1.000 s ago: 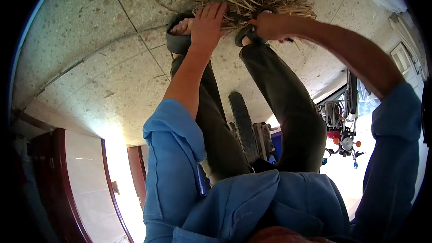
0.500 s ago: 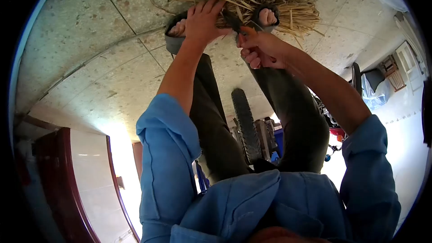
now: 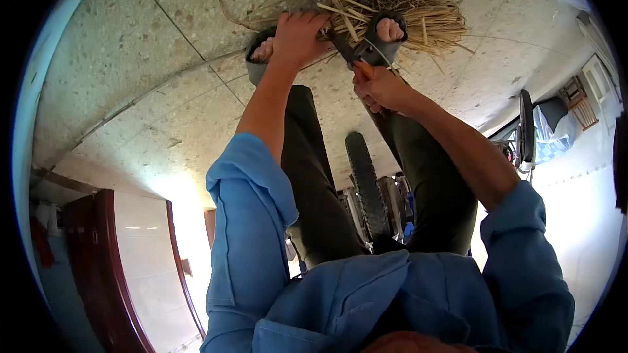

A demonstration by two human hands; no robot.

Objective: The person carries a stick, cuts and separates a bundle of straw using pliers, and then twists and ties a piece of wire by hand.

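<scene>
A bundle of dry straw (image 3: 432, 23) lies on the floor at the top of the view, partly under my right foot. My left hand (image 3: 298, 40) is closed round stalks at the bundle's left end; its fingertips are partly hidden. My right hand (image 3: 383, 90) grips the orange handle of a dark-bladed hand tool (image 3: 343, 47), whose blades reach toward the stalks beside my left thumb. A thin pale stalk crosses the front of my right sandal (image 3: 383, 51). The left sandal (image 3: 257, 68) is beside my left hand.
Speckled floor tiles (image 3: 163, 85) have dark joints. Behind my legs stands a treaded tyre (image 3: 366, 183) with machine parts. A dark red door frame (image 3: 98, 248) is at lower left. A wooden chair (image 3: 579, 103) and plastic-wrapped things (image 3: 551, 140) are at the right.
My right hand has drawn back from the straw toward my body with the tool, uncovering the right foot. My left hand has shifted slightly, and its fingers are closer together than half a second ago.
</scene>
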